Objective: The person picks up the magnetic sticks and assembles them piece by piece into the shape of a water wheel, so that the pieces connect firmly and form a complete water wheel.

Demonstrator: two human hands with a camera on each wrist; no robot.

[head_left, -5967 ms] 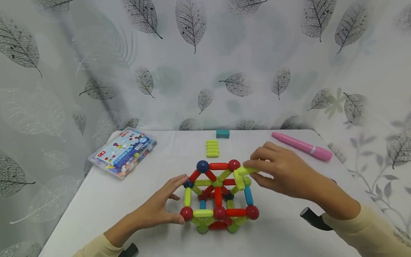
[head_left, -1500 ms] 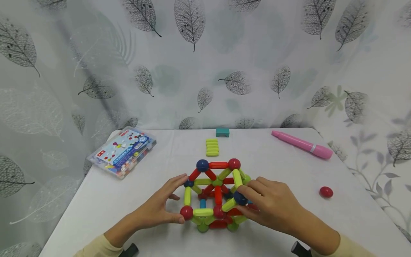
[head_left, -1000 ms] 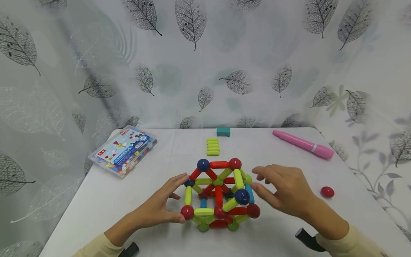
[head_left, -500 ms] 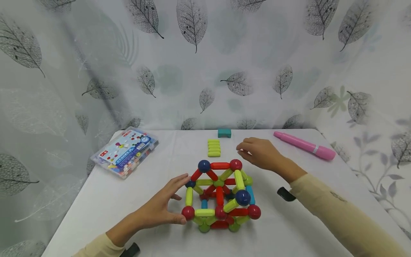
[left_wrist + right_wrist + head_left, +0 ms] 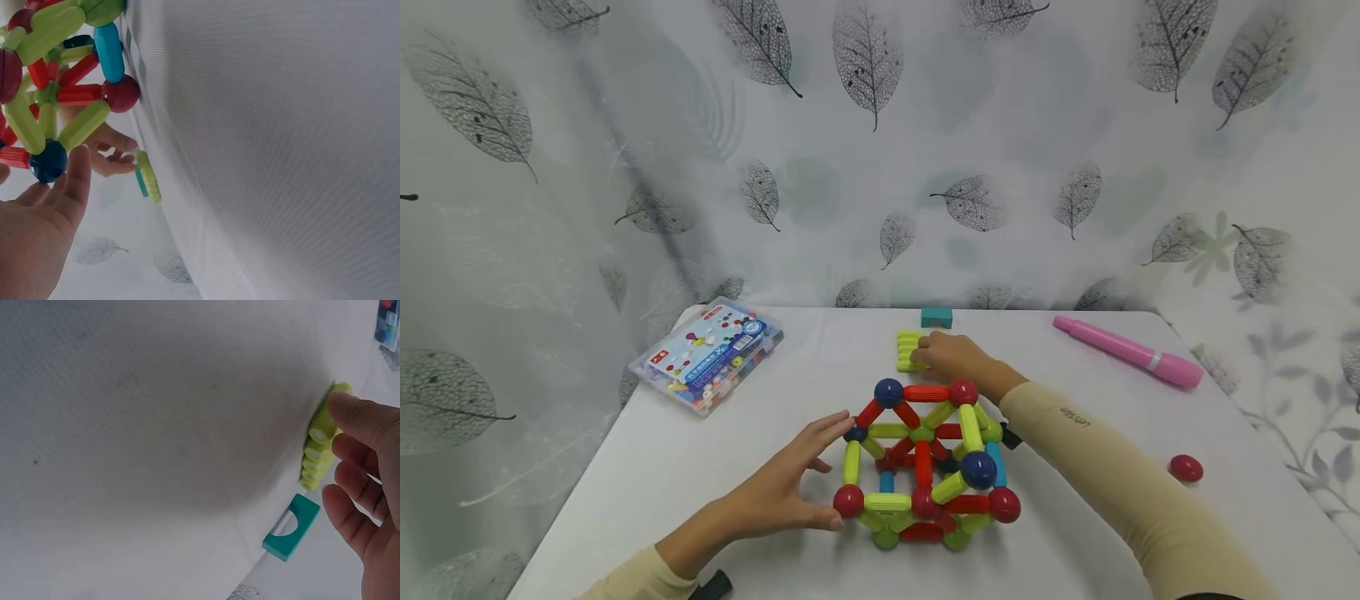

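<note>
In the head view, a magnetic ball-and-rod structure [image 5: 922, 467] of red, blue and green balls with coloured rods stands on the table. My left hand [image 5: 778, 496] is at its left side, fingers extended and thumb apart. The left wrist view has those fingertips touching a dark blue ball [image 5: 49, 161]. My right hand [image 5: 958, 360] reaches behind the structure to a row of yellow-green magnetic rods [image 5: 906, 352]. Close up in the right wrist view, its thumb and index finger pinch the nearest rod [image 5: 322, 427], which still lies beside the others.
A teal block [image 5: 936, 317] with a rounded notch sits behind the rods. At the back left lies a clear case [image 5: 707, 354] of small parts. A pink marker-shaped object [image 5: 1127, 350] lies at the back right, and a loose red ball [image 5: 1185, 468] nearer the right edge.
My right hand has let go of the blue ball, joined to the structure by yellow-green rods, and moved back to the rod row. My left hand keeps its place; the head view has shifted slightly.
</note>
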